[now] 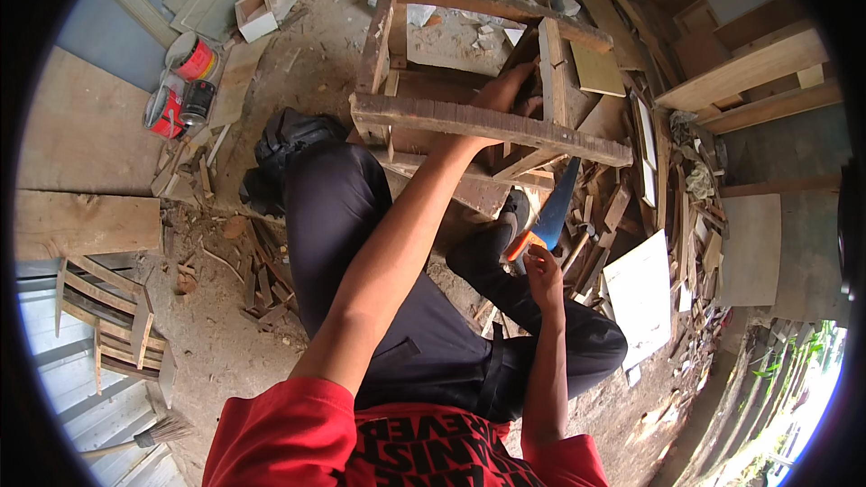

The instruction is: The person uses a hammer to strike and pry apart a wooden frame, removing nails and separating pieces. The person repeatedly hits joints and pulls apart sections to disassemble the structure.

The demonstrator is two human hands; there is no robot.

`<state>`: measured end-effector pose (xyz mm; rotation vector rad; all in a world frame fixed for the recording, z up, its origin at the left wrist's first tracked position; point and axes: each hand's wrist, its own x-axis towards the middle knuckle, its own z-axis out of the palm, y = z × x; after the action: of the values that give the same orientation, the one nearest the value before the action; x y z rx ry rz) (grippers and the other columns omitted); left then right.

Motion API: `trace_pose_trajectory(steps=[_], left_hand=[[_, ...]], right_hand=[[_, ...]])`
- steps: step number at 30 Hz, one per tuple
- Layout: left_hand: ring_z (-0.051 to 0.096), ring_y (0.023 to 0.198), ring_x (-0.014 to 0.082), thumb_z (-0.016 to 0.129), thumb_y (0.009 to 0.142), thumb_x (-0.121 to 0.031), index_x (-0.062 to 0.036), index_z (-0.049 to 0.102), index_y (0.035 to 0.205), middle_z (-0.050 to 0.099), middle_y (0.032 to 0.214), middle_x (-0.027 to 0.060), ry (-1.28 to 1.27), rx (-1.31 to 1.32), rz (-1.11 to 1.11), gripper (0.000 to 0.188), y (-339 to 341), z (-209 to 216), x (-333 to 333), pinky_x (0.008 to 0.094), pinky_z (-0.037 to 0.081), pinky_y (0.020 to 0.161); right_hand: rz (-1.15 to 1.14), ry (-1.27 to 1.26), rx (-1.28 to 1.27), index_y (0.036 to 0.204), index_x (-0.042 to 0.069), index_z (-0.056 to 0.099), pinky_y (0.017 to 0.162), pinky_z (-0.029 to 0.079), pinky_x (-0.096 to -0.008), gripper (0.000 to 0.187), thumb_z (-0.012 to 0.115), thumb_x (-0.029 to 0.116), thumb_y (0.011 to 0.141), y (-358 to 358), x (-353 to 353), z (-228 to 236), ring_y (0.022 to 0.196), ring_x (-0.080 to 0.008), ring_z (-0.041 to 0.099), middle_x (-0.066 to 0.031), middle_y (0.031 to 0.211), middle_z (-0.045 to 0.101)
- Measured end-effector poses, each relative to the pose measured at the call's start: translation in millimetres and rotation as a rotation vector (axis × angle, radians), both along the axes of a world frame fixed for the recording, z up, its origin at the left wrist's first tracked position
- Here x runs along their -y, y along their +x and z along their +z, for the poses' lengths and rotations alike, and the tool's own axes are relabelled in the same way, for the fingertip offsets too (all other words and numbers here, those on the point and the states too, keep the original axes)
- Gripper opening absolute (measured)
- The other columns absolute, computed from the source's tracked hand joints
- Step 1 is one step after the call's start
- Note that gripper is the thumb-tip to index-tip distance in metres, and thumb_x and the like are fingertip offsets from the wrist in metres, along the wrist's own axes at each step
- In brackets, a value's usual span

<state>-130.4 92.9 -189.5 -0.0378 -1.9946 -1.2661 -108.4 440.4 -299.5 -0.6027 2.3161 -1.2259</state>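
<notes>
A worn wooden frame [492, 124], built of thick rails and posts like a stool or small table on its side, stands in front of my knees. My left arm reaches through it, under the near rail. My left hand [508, 90] is closed against the right-hand post [552, 72], its fingers partly hidden by wood. Lower right, my right hand [544, 278] grips the orange handle of a hand saw [557, 207]. The blue blade points up and away, its far end close beneath the frame's right side. My shoe [516, 212] is just left of the blade.
Scrap wood [613, 216] lies heaped along the right, with a white board [639, 293] nearby. Red paint cans [191, 58] stand at the far left beside a dark can [197, 103]. A black bag [293, 140] rests by my left knee. A broom [162, 431] lies lower left.
</notes>
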Motion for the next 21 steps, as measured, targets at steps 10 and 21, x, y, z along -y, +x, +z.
trace_pose_trajectory(steps=[10,21], left_hand=[[0.058,0.117,0.0311,0.062,0.094,-0.034,0.0028,0.044,0.136,0.060,0.124,0.0241,0.068,-0.007,-0.100,0.058,4.4,7.0,5.3,0.0388,0.044,0.099],[0.059,0.118,0.0281,0.065,0.091,-0.027,-0.0050,0.048,0.137,0.062,0.125,0.0182,0.125,0.051,-0.090,0.054,6.4,11.0,3.9,0.0405,0.047,0.096]], right_hand=[[0.004,0.036,0.020,0.120,-0.001,0.061,0.080,0.054,-0.0330,0.036,0.067,0.022,0.092,-3.0,-2.3,-5.3,0.095,-0.0208,0.068,-0.0133,0.111,0.067],[0.013,0.032,0.064,0.122,-0.002,0.060,0.081,0.054,-0.0333,0.040,0.068,0.023,0.091,-5.6,-0.6,-13.5,0.096,-0.0221,0.068,-0.0140,0.112,0.068]])
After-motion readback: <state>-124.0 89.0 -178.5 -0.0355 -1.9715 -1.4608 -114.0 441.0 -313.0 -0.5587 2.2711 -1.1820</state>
